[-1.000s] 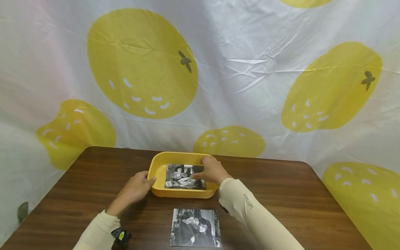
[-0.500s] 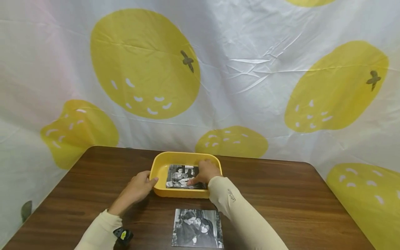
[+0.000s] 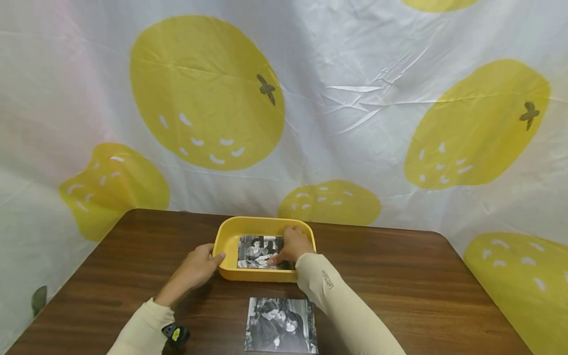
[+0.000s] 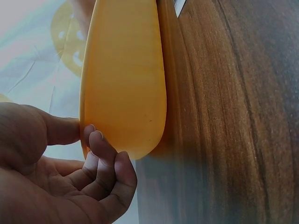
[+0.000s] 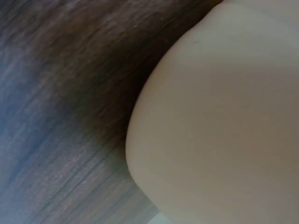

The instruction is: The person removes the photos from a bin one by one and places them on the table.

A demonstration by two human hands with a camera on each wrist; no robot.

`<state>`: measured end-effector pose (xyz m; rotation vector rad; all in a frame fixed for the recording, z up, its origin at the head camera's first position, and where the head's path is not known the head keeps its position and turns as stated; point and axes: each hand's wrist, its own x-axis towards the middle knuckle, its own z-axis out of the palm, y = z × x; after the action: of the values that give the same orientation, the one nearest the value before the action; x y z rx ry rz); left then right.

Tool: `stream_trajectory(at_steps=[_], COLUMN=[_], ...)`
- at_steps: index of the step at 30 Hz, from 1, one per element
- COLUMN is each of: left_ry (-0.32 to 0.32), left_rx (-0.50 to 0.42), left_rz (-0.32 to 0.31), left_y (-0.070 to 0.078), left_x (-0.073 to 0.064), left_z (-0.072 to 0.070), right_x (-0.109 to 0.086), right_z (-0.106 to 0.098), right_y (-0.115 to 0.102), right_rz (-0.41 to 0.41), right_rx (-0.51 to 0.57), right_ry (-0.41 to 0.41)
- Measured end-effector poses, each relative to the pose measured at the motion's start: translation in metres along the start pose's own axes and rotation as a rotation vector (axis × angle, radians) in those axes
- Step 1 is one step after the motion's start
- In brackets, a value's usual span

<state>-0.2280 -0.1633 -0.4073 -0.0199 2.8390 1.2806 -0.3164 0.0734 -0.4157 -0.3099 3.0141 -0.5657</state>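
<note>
A yellow plastic tray [image 3: 255,275] with rounded corners stands on the table. My left hand [image 3: 195,268] holds its left end, thumb over the rim and fingers beneath the outer wall; the left wrist view shows this grip on the tray wall [image 4: 126,79]. Inside lies a black-and-white photo print [image 3: 254,252]. My right hand [image 3: 296,245] reaches into the tray's right end, its thumb on the print and its other fingers near the far right corner. It covers the print's right part, and I cannot tell whether it pinches it.
A second black-and-white photo print [image 3: 280,325] lies flat on the brown wooden table [image 3: 390,286], in front of the tray. A white cloth [image 3: 346,138] with yellow fruit shapes hangs behind. The right wrist view is mostly filled by a pale sleeve [image 5: 215,130].
My right hand has come down from the tray's right rim into the tray, over the print's right side. The left hand keeps its hold on the tray.
</note>
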Motion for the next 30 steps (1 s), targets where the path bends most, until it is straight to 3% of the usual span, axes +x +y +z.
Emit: stream_trajectory(at_steps=[14,24,30], left_ry=[0.01,0.006,0.006], left_rx=[-0.013,-0.023,-0.012], left_rz=[0.011,-0.008,-0.018], left_y=[0.0023,0.0008,0.0013], left_x=[-0.0035,-0.0058,-0.0081], left_z=[0.0003,0.0025,0.0031], right_x=[0.0002,0.0032,0.0009], right_z=[-0.0001,-0.0038,-0.008], right_y=[0.0018,0.0038,0.0023], right_rz=[-0.015,-0.034,-0.102], right_rx=[-0.012,0.028,-0.114], right_ry=[-0.009,0.126,0.21])
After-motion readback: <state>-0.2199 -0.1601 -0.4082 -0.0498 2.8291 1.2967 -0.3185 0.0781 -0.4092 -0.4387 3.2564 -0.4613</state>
